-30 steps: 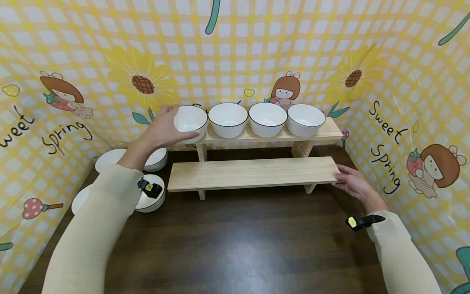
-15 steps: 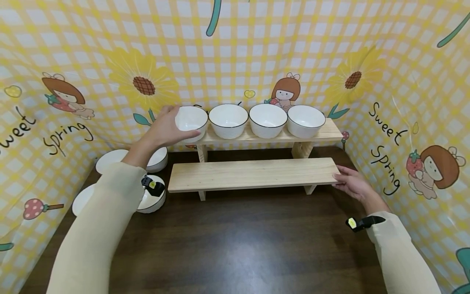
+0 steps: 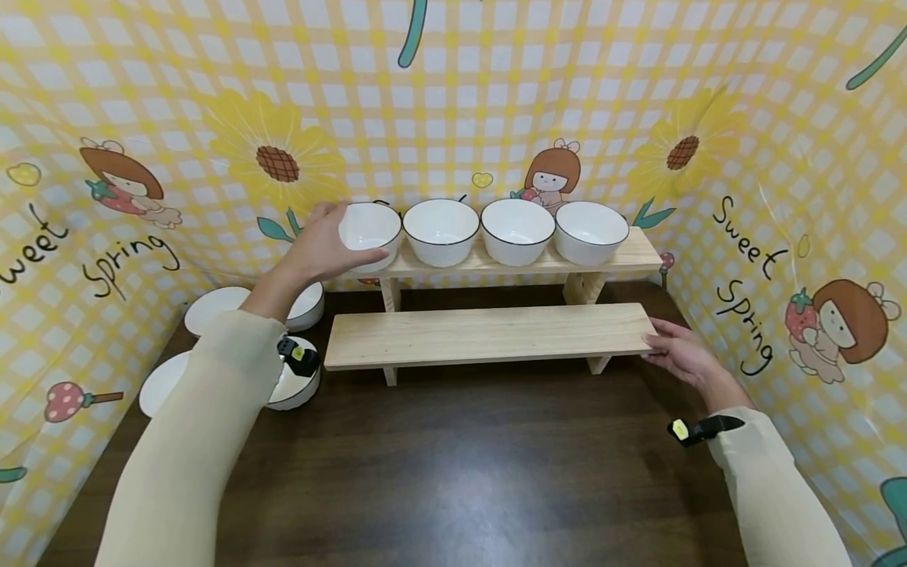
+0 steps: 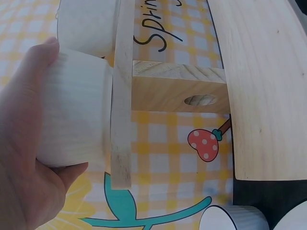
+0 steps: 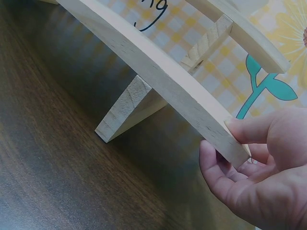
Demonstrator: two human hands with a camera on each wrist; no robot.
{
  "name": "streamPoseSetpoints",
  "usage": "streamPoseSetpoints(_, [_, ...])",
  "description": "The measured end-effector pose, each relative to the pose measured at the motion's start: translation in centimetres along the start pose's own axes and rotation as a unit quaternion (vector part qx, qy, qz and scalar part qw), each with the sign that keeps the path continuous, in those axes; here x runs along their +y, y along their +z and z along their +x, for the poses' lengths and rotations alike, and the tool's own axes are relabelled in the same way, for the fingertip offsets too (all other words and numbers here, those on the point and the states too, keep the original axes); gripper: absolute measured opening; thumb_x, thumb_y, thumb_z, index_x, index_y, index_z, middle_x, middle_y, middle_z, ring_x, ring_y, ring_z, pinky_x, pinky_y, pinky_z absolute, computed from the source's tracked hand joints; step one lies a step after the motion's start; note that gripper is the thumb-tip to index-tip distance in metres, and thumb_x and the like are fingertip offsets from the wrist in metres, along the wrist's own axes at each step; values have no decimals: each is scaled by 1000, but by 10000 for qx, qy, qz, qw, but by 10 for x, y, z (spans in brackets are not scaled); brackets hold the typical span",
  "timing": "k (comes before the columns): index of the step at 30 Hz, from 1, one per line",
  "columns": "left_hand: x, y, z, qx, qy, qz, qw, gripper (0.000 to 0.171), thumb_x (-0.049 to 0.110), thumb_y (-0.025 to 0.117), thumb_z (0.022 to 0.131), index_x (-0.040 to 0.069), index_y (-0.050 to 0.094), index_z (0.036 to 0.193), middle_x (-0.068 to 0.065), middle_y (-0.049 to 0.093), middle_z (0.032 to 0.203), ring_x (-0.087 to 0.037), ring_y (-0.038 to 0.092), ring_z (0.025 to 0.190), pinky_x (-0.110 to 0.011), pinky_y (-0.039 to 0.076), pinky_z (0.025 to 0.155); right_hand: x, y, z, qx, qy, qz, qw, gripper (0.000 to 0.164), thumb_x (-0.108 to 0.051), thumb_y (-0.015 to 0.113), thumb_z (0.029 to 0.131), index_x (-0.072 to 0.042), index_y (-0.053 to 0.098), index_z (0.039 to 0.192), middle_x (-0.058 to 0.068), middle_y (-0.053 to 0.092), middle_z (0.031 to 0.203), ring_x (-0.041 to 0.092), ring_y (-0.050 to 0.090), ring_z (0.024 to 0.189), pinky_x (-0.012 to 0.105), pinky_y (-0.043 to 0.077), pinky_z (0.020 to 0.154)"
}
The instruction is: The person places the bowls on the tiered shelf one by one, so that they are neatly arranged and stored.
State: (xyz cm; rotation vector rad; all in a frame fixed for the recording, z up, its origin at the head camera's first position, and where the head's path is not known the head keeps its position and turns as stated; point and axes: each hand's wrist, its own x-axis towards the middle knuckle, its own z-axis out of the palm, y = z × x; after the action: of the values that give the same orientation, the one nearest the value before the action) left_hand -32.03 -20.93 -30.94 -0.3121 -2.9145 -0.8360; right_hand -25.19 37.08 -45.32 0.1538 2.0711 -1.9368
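Note:
My left hand (image 3: 327,246) grips a white bowl (image 3: 370,227) with a dark rim, at the left end of the upper wooden shelf (image 3: 482,266). In the left wrist view the thumb and fingers span the side of this bowl (image 4: 76,110), whose base is on or right at the board. Three more white bowls stand in a row to its right, the nearest one (image 3: 441,231) beside it. My right hand (image 3: 683,353) pinches the right end of the lower wooden shelf (image 3: 489,335); in the right wrist view its thumb lies on top of the board (image 5: 192,100) and fingers curl beneath.
More white bowls stand on the dark table (image 3: 453,472) at the left, one of them a bowl (image 3: 294,394) partly behind my left wrist. Yellow checked cloth (image 3: 453,102) hangs at the back and both sides. Wooden legs (image 3: 583,287) hold up the shelves.
Almost nothing differs. My left forearm has shifted slightly to the right, while the left hand keeps its grip on the bowl and the right hand stays on the lower shelf's end.

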Motion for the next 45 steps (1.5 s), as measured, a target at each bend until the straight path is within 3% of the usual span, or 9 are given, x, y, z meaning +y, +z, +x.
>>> streamPoseSetpoints(16, [-2,3,0,52,-35,-208,9998,120,67,80,74,13,21,164,-25,22,159,-48,37,137,-65,36,106,-2,1,-1,132,96,-10,9999,71,-5,47,107,4,1,160,34,17,153,3,59,90,24,53,80])
streamPoseSetpoints(24, [-4,4,2,58,3,-184,9998,123,68,79,75,10,17,164,-26,19,162,-49,32,142,-65,33,109,-2,0,-2,179,7,45,9998,74,-6,53,105,4,5,161,22,37,136,6,61,91,26,54,80])
streamPoseSetpoints(32, [-6,2,0,-28,70,-91,9999,126,69,77,76,10,9,165,-24,14,165,-47,23,147,-65,29,111,0,-2,-2,196,-7,116,9997,74,-5,53,105,4,5,161,14,44,124,7,62,89,25,54,79])
streamPoseSetpoints(39, [-12,-2,-4,58,349,-192,9992,102,67,62,90,11,18,164,-26,18,163,-48,24,146,-68,26,111,0,0,-1,222,9,136,9997,74,-6,54,105,3,6,161,15,42,127,7,62,89,25,54,79])
streamPoseSetpoints(45, [-14,-9,-10,149,579,-371,9975,86,63,44,100,5,24,161,-29,16,163,-48,18,149,-67,18,115,0,-1,-1,167,13,155,9997,75,-4,53,105,4,4,161,5,51,113,8,63,88,25,54,78])
